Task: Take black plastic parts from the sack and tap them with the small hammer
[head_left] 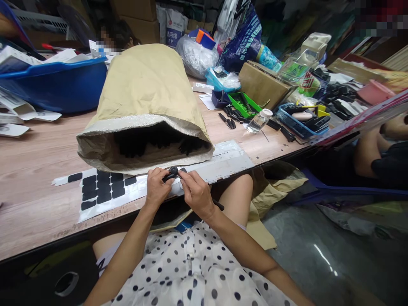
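At the table's front edge, my left hand (157, 187) pinches a small black part with a round, knob-like end (173, 170). My right hand (198, 193) is closed at the other side of the same part, thumb and fingertips together; a small dark piece shows at its fingertips. Below my right wrist a black rod-like end (218, 205) sticks out, and I cannot tell what it belongs to. Left of my hands lies a white backing sheet (137, 190) with rows of black rounded pads (103, 187). Just behind, a large tan paper sack (146, 89) lies with its mouth towards me, black pieces inside.
A blue basin (54, 85) with white boxes stands at the left. To the right are a green tray (244, 105), a clear bottle (259, 121), a cardboard box (264, 85) and a blue basket (302, 123). Another person's arm (366, 151) is at the far right.
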`<move>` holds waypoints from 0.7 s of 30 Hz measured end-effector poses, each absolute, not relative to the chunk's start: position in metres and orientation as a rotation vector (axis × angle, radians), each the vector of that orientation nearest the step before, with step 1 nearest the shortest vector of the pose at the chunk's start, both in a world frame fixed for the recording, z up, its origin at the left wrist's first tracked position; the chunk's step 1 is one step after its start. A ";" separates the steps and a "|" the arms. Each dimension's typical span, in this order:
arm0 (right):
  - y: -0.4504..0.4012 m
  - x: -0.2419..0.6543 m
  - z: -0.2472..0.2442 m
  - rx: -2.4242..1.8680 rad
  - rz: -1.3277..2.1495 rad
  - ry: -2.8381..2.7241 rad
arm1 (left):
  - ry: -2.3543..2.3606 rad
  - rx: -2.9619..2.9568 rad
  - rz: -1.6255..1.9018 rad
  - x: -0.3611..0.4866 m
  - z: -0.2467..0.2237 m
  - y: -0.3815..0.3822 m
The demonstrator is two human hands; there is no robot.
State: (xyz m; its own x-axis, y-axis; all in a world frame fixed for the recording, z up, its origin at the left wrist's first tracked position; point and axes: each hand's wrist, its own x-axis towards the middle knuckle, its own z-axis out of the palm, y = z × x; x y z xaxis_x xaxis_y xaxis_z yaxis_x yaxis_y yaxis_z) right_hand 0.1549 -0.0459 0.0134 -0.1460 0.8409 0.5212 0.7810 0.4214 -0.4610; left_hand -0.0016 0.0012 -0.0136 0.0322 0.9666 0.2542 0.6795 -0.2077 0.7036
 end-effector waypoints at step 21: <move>0.002 0.209 -0.021 -1.669 -0.361 -2.043 | 1.727 1.886 0.977 0.005 -0.015 -0.002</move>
State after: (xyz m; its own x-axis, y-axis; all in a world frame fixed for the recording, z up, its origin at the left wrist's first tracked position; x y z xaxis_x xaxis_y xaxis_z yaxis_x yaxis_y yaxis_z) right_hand 0.2089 0.0020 -0.0214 -0.1461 0.8454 0.5138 0.9702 0.2239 -0.0926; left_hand 0.0046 -0.0019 -0.0154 -0.0083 0.9747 0.2235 0.6939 -0.1553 0.7031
